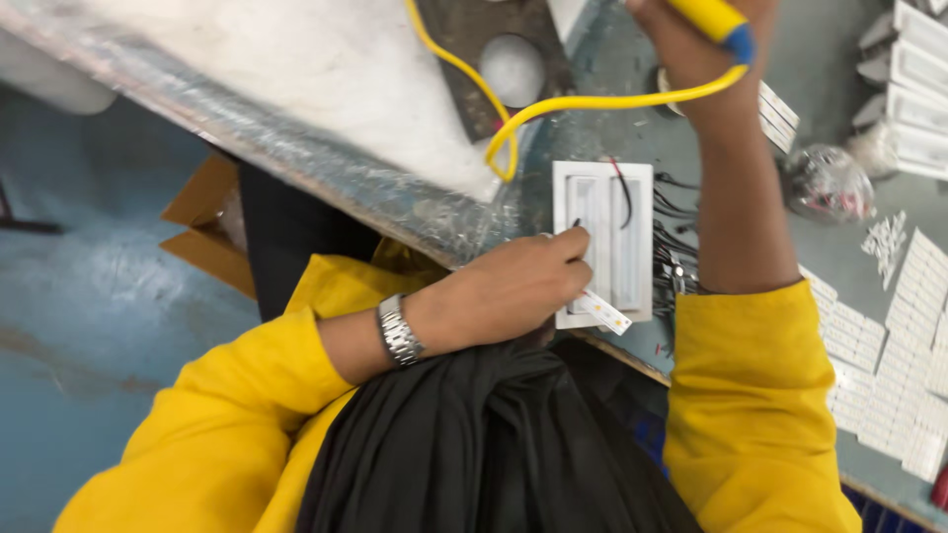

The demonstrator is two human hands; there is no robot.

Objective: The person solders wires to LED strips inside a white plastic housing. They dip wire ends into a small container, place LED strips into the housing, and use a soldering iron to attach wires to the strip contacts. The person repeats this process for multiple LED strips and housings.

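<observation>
While the head camera looks straight down over the bench, the left hand [513, 288] sits curled on the white rectangular housing [604, 242], fingers pinched around a thin dark wire end and a small white strip [604, 313] that pokes out below the knuckles. That housing lies at the near edge of the grey table [592, 118], its long axis running away from the person, and the left hand is plainly the nearer one, touching it. Up at the top of the view, the right hand [696, 44] is closed around one yellow-handled tool [713, 20] with a blue collar, held well clear above the housing; its yellow cable [592, 102] loops down across the table. So: one housing, one tool, one cable, two hands at work. A bundle of black wires [673, 262] lies just beside the housing's right side. Off to the right lie many small white strips [889, 375], too many and too blurred to count.
</observation>
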